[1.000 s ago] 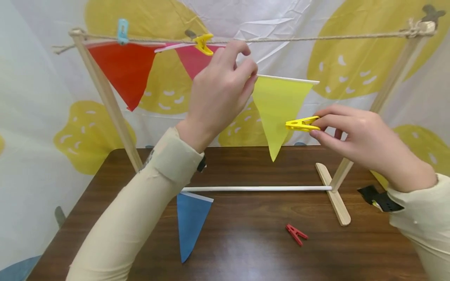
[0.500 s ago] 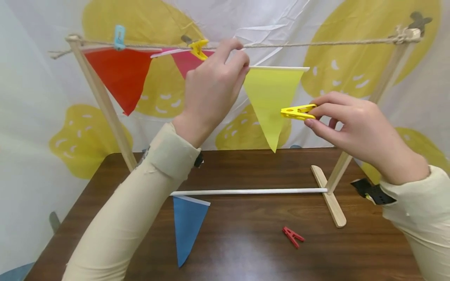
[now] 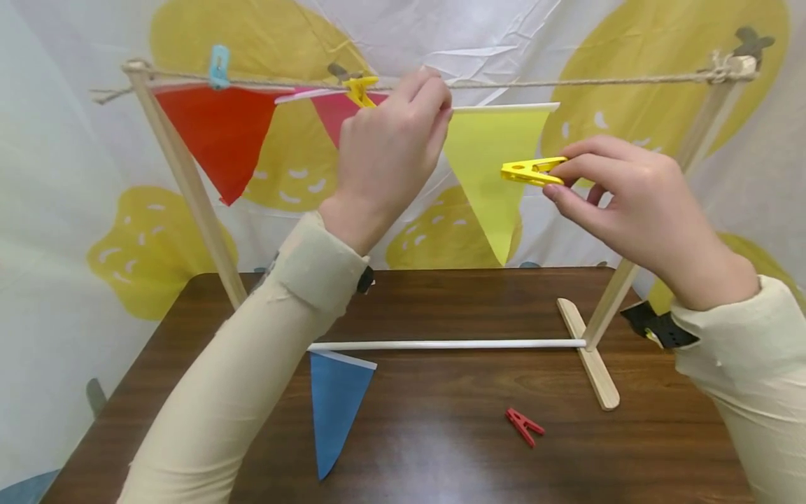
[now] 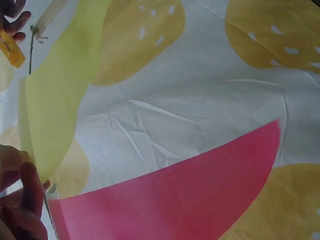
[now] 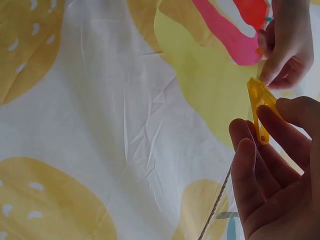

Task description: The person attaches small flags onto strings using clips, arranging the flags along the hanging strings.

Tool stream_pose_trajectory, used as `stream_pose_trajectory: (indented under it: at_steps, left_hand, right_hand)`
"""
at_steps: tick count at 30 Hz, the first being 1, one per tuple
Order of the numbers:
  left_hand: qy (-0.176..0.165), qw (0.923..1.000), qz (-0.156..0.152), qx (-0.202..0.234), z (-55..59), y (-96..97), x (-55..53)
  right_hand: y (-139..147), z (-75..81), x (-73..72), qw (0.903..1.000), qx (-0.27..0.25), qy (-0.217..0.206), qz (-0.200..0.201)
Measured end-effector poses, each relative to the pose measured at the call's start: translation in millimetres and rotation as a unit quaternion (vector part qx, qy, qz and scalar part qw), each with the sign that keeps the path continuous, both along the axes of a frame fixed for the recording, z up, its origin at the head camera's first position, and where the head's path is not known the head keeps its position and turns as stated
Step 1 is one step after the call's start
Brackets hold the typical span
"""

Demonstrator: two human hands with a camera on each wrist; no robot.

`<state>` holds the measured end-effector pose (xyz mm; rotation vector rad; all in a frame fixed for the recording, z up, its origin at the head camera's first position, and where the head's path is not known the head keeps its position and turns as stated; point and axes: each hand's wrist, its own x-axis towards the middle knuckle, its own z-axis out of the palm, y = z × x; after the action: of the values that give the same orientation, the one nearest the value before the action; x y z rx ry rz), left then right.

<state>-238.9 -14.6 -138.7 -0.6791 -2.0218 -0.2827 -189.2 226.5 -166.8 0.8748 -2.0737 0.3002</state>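
Note:
My left hand (image 3: pixel 393 150) pinches the upper left corner of a yellow pennant (image 3: pixel 494 161), which hangs point down just below the rope (image 3: pixel 604 82). In my right hand (image 3: pixel 636 203), thumb and fingers grip a yellow clothespin (image 3: pixel 532 171) by its handle end, its nose pointing left in front of the pennant. A pink pennant (image 4: pixel 165 195), partly behind my left hand in the head view, hangs from the rope at another yellow clothespin (image 3: pixel 361 91). Farther left, a light blue clothespin (image 3: pixel 219 66) holds a red pennant (image 3: pixel 225 136) on the rope.
A blue pennant (image 3: pixel 338 406) and a red clothespin (image 3: pixel 525 426) lie on the brown table (image 3: pixel 441 448). The rope runs between two wooden posts (image 3: pixel 189 185), joined low down by a white rod (image 3: pixel 453 344). Behind hangs a fruit-patterned cloth (image 3: pixel 57 175).
My left hand has lifted the yellow pennant closer to the rope, and its top edge has levelled. The right hand has risen with the yellow clothespin.

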Motion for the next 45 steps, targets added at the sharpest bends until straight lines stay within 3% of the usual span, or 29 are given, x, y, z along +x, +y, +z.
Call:
stream_pose_trajectory:
  at_steps: [6, 16, 34, 41, 45]
  left_hand:
    - [-0.012, 0.9998, 0.013, 0.010, 1.5, 1.1, -2.9]
    - [-0.020, 0.9992, 0.035, 0.003, 4.7, 2.4, -6.4]
    - [-0.046, 0.9980, 0.042, -0.004, 7.7, 7.5, -2.8]
    - [-0.037, 0.9979, 0.051, -0.018, 6.2, 7.0, -2.2]
    - [-0.033, 0.9977, 0.052, -0.026, 3.6, 6.5, -3.5]
  right_hand:
    - [-1, 8.3, -5.0, 0.9999, -0.001, 0.005, -0.009]
    - [-6, 20.1, -12.6, 0.9985, -0.048, 0.007, -0.025]
    - [-7, 41.3, -16.1, 0.9980, -0.029, 0.041, -0.038]
    - [-14, 46.8, -12.5, 0.9976, -0.039, 0.023, -0.053]
    - [-16, 46.3, -14.5, 0.9970, -0.030, 0.043, -0.056]
